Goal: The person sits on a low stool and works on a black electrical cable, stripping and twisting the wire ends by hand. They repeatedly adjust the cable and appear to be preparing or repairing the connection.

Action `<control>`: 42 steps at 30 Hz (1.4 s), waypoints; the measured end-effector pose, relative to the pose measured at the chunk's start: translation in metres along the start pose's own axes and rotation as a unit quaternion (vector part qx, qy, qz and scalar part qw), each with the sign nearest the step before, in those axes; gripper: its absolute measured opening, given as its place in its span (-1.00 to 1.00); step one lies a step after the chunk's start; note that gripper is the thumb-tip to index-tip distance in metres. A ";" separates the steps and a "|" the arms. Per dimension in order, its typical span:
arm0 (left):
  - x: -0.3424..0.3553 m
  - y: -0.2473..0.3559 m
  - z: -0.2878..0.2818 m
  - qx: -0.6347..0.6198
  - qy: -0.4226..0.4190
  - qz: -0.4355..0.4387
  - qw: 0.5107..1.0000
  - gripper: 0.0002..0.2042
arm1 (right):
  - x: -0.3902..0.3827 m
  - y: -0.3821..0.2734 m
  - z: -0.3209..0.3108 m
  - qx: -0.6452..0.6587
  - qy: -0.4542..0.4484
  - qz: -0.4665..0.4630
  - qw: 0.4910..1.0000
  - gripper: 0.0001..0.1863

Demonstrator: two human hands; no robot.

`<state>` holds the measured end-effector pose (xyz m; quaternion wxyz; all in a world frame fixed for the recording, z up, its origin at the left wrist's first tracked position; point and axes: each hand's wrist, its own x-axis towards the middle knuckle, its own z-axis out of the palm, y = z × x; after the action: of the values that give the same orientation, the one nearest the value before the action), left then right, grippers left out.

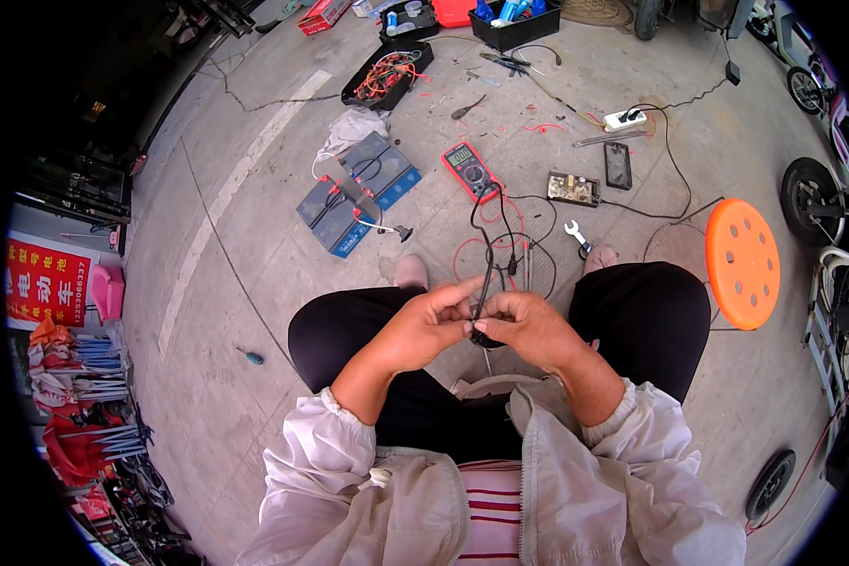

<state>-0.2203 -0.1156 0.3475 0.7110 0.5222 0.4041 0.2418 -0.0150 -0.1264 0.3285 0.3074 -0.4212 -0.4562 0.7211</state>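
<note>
Cable (489,259), black, sits between the two hands, its near part pinched at the fingertips and the rest running away in front of them. Its long axis points almost straight ahead, bending slightly on the way toward the meter. Left hand (434,321) and right hand (530,325) meet on it from either side, thumbs nearly touching, so neither is clearly nearer. Both look closed in a fingertip grip; what the curled fingers cover underneath cannot be made out.

Just beyond the hands, thin red and black leads loop over the floor (222,429); they overlap too much to count. One red meter (473,173) lies directly ahead of the hands, at the far end of the cable's run. One wrench (577,236) lies near, ahead and right. Two shoes flank this space: one left shoe (410,272), one right shoe (601,259).

Farther ahead and right of the hands lie one circuit board (573,189) in a case, one dark cover (618,166) just beside it, and one white power strip (624,120) beyond. One orange stool (742,264) stands well to the right.

Ahead and left of the hands are blue batteries (387,174), in two groups; seams leave the exact number unclear. One box (353,98) of tangled wires is past them. One screwdriver (251,357) lies well apart, to the left.
</note>
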 end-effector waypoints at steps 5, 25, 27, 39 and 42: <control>0.000 0.002 0.003 0.025 -0.005 0.010 1.000 -0.38 | -0.001 0.001 0.002 -0.042 0.009 0.000 0.999 -0.90; 0.004 0.007 0.011 0.198 0.037 0.066 0.977 -0.37 | 0.009 0.026 0.016 -0.041 0.155 -0.098 0.982 -0.87; 0.005 0.001 0.011 0.185 0.045 0.091 0.977 -0.36 | 0.008 0.023 0.013 -0.077 0.110 -0.076 0.988 -0.91; 0.003 0.000 0.005 0.139 0.061 0.041 0.988 -0.35 | 0.004 0.020 0.005 0.015 0.084 -0.018 0.996 -0.84; 0.002 0.003 0.005 0.105 0.053 0.021 0.993 -0.36 | 0.004 0.019 -0.001 -0.025 0.074 0.001 0.997 -0.81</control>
<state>-0.2147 -0.1155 0.3497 0.6248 0.5886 0.4532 0.2403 -0.0171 -0.1303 0.3093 0.3288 -0.4820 -0.4496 0.6763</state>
